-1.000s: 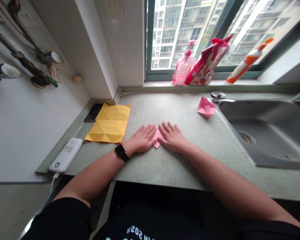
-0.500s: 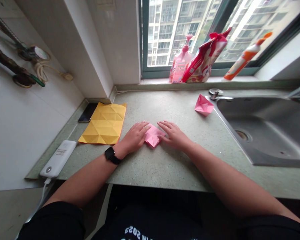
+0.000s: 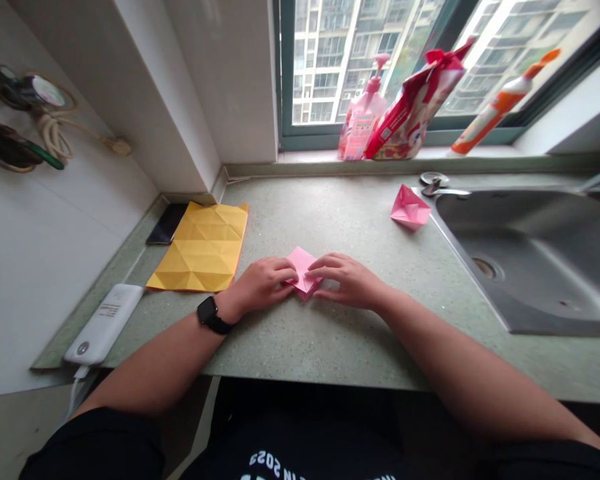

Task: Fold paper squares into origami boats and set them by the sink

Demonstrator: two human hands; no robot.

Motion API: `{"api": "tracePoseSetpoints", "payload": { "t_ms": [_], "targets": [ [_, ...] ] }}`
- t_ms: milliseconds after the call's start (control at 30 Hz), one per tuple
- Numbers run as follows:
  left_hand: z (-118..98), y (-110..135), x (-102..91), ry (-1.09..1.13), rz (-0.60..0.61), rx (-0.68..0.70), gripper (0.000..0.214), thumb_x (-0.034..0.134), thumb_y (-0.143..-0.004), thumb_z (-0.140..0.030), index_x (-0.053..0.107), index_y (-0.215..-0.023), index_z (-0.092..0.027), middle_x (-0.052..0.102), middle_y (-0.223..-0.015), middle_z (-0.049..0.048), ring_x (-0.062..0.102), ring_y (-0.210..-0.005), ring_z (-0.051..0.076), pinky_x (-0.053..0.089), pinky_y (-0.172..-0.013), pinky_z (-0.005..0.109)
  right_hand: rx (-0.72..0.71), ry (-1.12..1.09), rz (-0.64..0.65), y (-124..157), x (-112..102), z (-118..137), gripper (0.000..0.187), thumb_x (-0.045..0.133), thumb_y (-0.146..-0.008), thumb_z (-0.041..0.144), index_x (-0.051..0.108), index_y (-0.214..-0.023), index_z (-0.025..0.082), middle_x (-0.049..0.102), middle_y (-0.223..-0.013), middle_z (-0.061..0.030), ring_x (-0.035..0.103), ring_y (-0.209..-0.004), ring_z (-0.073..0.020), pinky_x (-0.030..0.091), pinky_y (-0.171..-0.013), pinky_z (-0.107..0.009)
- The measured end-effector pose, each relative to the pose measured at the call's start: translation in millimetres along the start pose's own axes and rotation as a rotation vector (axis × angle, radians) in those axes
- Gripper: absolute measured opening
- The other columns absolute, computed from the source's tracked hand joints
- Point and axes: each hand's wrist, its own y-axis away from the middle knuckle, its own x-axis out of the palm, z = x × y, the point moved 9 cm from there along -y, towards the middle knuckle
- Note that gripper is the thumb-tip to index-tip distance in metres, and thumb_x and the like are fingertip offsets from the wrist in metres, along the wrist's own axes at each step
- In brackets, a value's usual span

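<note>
Left hand: the left hand (image 3: 263, 285) lies palm down on the bench (image 3: 330, 347), just left of the paper, with the wrist low and the forearm running up from the lower left.
Left fingers: the left fingers (image 3: 283, 270) lie close together and slightly curled, their tips on the paper's left side; whether they pinch it, I cannot tell.
Right hand: the right hand (image 3: 347, 281) lies palm down just right of the paper, with the forearm coming in from the lower right.
Right fingers: the right fingers (image 3: 323, 267) are slightly spread, their tips on the paper's right side; a pinch cannot be told here either.
Pink folded paper: the pink folded paper (image 3: 303, 270) lies flat on the bench between both hands, a point of it showing above and below the fingertips.
Wrist: a black smartwatch (image 3: 209, 315) sits on the left wrist.
Left of the hands: a yellow creased paper sheet (image 3: 197, 248) lies on the bench beside a dark phone (image 3: 167, 223), with a white power bank (image 3: 103, 325) nearer the bench edge.
Right of the hands: a folded pink paper piece (image 3: 410, 208) sits well apart, near the rim of a steel sink (image 3: 525, 260).
Windowsill: a pink pump bottle (image 3: 363, 113), a red bag (image 3: 415, 110) and an orange-capped bottle (image 3: 497, 103) stand or lean there.
</note>
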Motion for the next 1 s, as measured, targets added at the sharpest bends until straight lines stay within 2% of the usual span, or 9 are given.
{"api": "tracePoseSetpoints", "payload": {
  "t_ms": [133, 267, 433, 767, 1000],
  "targets": [
    [2, 1, 0.7, -0.031, -0.020, -0.011, 0.016, 0.061, -0.108, -0.025, 0.076, -0.106, -0.021, 0.079, -0.112, 0.0072, 0.074, -0.098, 0.021, 0.057, -0.088, 0.033, 0.045, 0.031, -0.009, -2, 5, -5, 0.025, 0.072, -0.103, 0.032, 0.084, -0.124, 0.032, 0.082, -0.122, -0.0060, 0.075, -0.112, -0.0255, 0.059, -0.101, -0.045],
    [6, 2, 2.1, -0.068, -0.031, -0.027, 0.014, 0.064, -0.106, -0.023, 0.078, -0.104, -0.021, 0.080, -0.109, 0.0067, 0.075, -0.098, 0.022, 0.058, -0.086, 0.033, 0.052, 0.047, -0.048, -4, 8, -8, 0.024, 0.070, -0.103, 0.024, 0.086, -0.118, 0.033, 0.083, -0.117, -0.0058, 0.077, -0.106, -0.0240, 0.061, -0.095, -0.041],
    [10, 4, 3.3, -0.091, -0.031, -0.043, 0.011, 0.070, -0.103, -0.020, 0.080, -0.107, -0.023, 0.083, -0.109, 0.0047, 0.077, -0.099, 0.023, 0.058, -0.087, 0.033, 0.023, 0.053, -0.115, -3, 4, -8, 0.021, 0.072, -0.102, 0.023, 0.087, -0.113, 0.032, 0.084, -0.112, -0.0049, 0.079, -0.099, -0.0229, 0.062, -0.090, -0.039],
    [12, 5, 0.5, -0.045, -0.044, -0.057, 0.017, 0.071, -0.103, -0.020, 0.084, -0.113, -0.026, 0.085, -0.114, 0.0049, 0.079, -0.101, 0.023, 0.060, -0.092, 0.036, 0.036, 0.085, -0.088, -2, 1, -6, 0.024, 0.071, -0.103, 0.022, 0.088, -0.114, 0.035, 0.086, -0.115, -0.0022, 0.079, -0.100, -0.0225, 0.062, -0.092, -0.040],
    [19, 7, -2.2, 0.019, -0.049, -0.120, 0.015, 0.074, -0.101, -0.019, 0.085, -0.109, -0.025, 0.086, -0.110, 0.0048, 0.079, -0.101, 0.024, 0.059, -0.094, 0.038, 0.013, 0.094, -0.076, 0, -1, -2, 0.024, 0.070, -0.102, 0.022, 0.088, -0.113, 0.033, 0.087, -0.113, -0.0020, 0.079, -0.097, -0.0227, 0.061, -0.089, -0.040]
  ]
}}
